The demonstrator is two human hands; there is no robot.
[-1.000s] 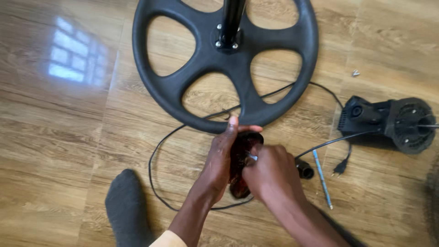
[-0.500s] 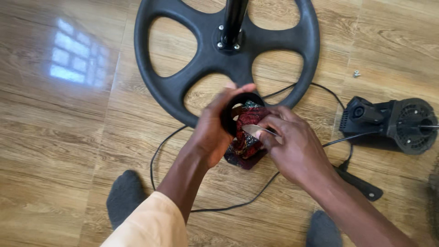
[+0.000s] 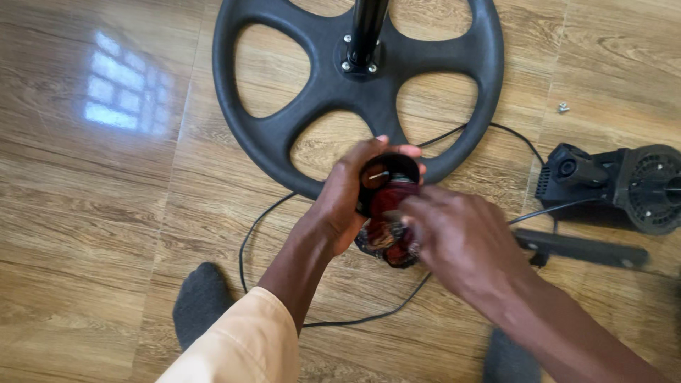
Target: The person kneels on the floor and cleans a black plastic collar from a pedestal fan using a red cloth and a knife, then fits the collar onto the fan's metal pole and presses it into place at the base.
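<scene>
Gripping a small motor [image 3: 386, 213] above a wooden floor [image 3: 106, 213], a person's left hand [image 3: 347, 198] wraps around the part's left side, fingers curled over its dark round end so that the short metal shaft faces up toward the camera. The right hand [image 3: 457, 237] reaches in from the other side, its fingers closed loosely against the reddish copper windings, apparently steadying or working at the lower half; its blurred fingertips make the exact grip hard to read. The motor is held off the floor, just in front of the near rim of a round black fan base [image 3: 355, 78], whose pole rises from its bolted centre. A thin black cord [image 3: 269, 213] loops across the boards beneath the hands. To the right lie a black motor housing [image 3: 624, 184] and a flat black bar [image 3: 582, 248], with a small screw [image 3: 563, 108] set well apart. Two grey-socked feet [image 3: 202, 301] frame the work.
</scene>
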